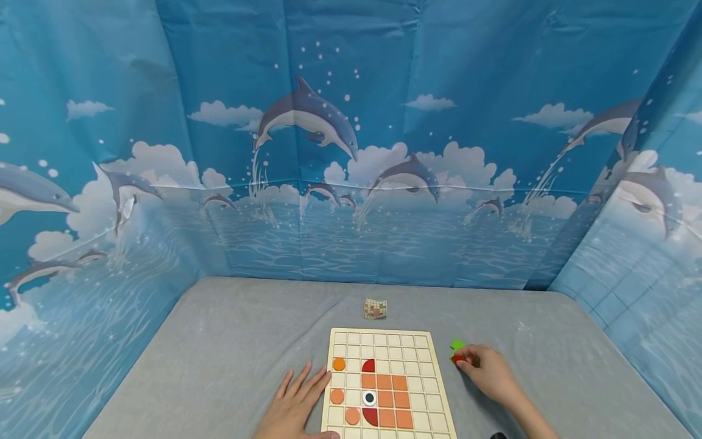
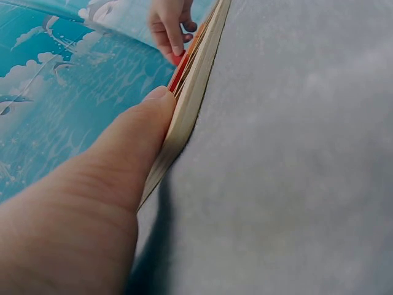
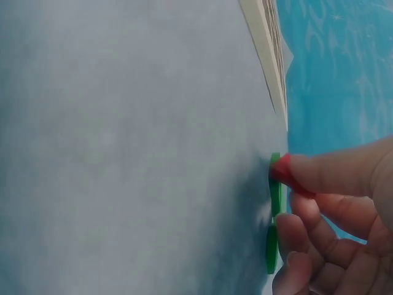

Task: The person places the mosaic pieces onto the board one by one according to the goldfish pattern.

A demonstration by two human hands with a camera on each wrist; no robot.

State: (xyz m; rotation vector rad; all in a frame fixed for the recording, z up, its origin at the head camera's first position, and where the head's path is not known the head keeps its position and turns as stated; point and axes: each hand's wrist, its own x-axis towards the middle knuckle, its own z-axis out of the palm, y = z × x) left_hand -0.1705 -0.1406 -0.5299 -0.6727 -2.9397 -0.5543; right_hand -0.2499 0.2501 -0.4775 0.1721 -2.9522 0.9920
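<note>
A wooden grid board lies on the grey cloth, with orange square tiles, dark red quarter-round tiles, orange discs and a black-and-white eye disc in its cells. My left hand rests at the board's left side with fingers spread; in the left wrist view its thumb presses on the board's edge. To the right of the board, my right hand pinches a small red tile between thumb and fingers. Green tiles lie right beside those fingertips, partly hidden by them.
A small printed picture card lies beyond the board's far edge. Grey cloth covers the table, and a blue dolphin-print curtain hangs around its back and sides. Something small and black shows at the bottom edge, near the right forearm.
</note>
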